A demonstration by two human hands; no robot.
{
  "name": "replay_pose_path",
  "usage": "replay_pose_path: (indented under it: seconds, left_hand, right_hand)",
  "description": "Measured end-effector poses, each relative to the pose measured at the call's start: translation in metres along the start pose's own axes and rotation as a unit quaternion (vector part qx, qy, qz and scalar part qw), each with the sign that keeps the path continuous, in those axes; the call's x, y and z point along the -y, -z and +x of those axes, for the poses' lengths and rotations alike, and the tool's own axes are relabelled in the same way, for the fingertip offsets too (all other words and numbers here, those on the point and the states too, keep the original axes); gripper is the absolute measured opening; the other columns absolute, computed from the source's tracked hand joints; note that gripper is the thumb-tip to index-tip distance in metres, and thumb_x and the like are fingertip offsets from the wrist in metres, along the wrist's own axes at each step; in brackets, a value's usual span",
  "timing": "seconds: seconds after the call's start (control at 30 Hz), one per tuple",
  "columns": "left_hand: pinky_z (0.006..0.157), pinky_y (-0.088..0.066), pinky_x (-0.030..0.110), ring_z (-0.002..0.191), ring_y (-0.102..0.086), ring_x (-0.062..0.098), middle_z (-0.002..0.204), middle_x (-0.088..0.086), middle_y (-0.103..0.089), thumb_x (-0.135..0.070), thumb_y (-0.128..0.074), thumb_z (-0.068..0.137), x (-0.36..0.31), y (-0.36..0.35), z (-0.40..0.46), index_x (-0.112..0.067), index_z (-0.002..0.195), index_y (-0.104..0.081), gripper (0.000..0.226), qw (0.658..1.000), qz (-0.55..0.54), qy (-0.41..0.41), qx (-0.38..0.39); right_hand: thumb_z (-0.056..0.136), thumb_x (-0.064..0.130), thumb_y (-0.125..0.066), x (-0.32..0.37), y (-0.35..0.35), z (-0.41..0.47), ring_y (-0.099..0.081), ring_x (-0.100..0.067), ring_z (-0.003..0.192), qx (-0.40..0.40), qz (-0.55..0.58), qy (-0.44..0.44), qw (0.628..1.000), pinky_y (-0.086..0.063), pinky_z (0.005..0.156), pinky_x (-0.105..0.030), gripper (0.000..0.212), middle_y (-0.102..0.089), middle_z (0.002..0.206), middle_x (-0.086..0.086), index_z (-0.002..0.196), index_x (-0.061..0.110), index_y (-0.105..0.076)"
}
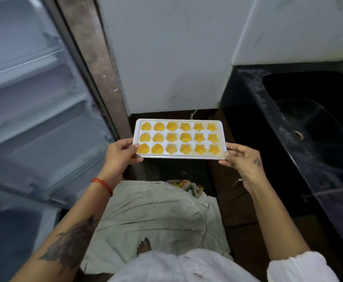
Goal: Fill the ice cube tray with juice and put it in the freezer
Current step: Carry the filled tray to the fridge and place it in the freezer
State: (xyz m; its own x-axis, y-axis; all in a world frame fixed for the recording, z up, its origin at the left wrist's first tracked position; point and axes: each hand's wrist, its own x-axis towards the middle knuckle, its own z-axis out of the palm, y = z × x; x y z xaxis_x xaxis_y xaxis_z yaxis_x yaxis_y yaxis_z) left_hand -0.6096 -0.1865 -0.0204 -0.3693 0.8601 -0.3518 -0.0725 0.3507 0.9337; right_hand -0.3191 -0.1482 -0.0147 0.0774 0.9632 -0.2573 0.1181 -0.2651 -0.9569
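While both hands carry it level, the filled ice cube tray waits in the air just right of the open fridge door

Left hand and right hand are each clamped on a short end of the tray, thumbs on the rim, likely so the orange juice in its heart, flower and star cells stays flat and does not slop over. Filling looks done; one near-row cell seems paler. The black sink lies to the tray's right, a pale cloth on the floor below it
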Motion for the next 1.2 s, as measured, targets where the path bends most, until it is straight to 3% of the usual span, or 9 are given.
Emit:
replay_pose_path:
  seconds: [0.13,0.43,0.6,0.77,1.07,1.2]
  left_hand:
    - [0.060,-0.058,0.018,0.051,-0.062,0.002,0.080,0.007,-0.064,-0.007,-0.055,0.092,0.010,0.064,0.001,0.004,0.121,-0.058,0.031,0.998,-0.019,-0.006,-0.057]
    - [0.059,-0.056,0.015,0.054,-0.062,0.005,0.083,0.011,-0.063,-0.005,-0.056,0.091,0.030,0.191,-0.039,0.002,0.120,-0.059,0.030,0.972,-0.067,-0.006,-0.226]
    - [0.063,-0.058,0.018,0.052,-0.061,0.005,0.079,0.009,-0.064,-0.005,-0.056,0.091,0.047,0.237,-0.076,0.001,0.118,-0.060,0.028,0.938,-0.098,0.008,-0.332]
    - [0.058,-0.056,0.015,0.062,-0.065,0.012,0.087,0.012,-0.067,-0.006,-0.057,0.091,0.061,0.272,-0.116,0.001,0.119,-0.060,0.030,0.894,-0.126,0.035,-0.428]
    - [0.057,-0.055,0.013,0.047,-0.062,0.001,0.077,0.007,-0.061,-0.004,-0.054,0.092,0.084,0.320,-0.170,0.004,0.125,-0.053,0.034,0.811,-0.186,0.057,-0.552]
    - [0.059,-0.056,0.014,0.061,-0.062,0.013,0.079,0.006,-0.060,-0.003,-0.052,0.092,0.095,0.349,-0.193,0.004,0.126,-0.052,0.034,0.781,-0.215,0.052,-0.584]
  right_hand:
    - [0.086,-0.004,-0.061,0.010,-0.064,0.004,-0.068,-0.016,0.078,0.059,-0.014,0.007,0.998,-0.058,0.061,-0.017,0.034,-0.068,0.088,-0.008,0.120,-0.004,-0.057]
    - [0.086,-0.007,-0.059,0.031,-0.207,0.004,-0.069,-0.018,0.079,0.230,-0.045,0.004,0.972,-0.058,0.061,-0.017,0.033,-0.070,0.092,-0.011,0.118,-0.002,-0.060]
    - [0.085,-0.008,-0.059,0.038,-0.282,-0.003,-0.068,-0.017,0.075,0.346,-0.071,0.026,0.935,-0.059,0.064,-0.019,0.032,-0.069,0.086,-0.009,0.117,-0.004,-0.059]
    - [0.084,-0.011,-0.058,0.043,-0.356,-0.019,-0.068,-0.006,0.060,0.461,-0.089,0.029,0.883,-0.058,0.062,-0.015,0.032,-0.066,0.080,-0.008,0.116,-0.008,-0.058]
    - [0.086,-0.008,-0.058,0.045,-0.463,-0.073,-0.065,-0.017,0.074,0.592,-0.132,0.033,0.795,-0.059,0.068,-0.022,0.028,-0.067,0.082,-0.006,0.115,-0.008,-0.059]
    - [0.086,-0.009,-0.057,0.042,-0.509,-0.106,-0.064,-0.017,0.073,0.627,-0.136,0.029,0.767,-0.058,0.066,-0.022,0.028,-0.066,0.081,-0.007,0.114,-0.009,-0.058]
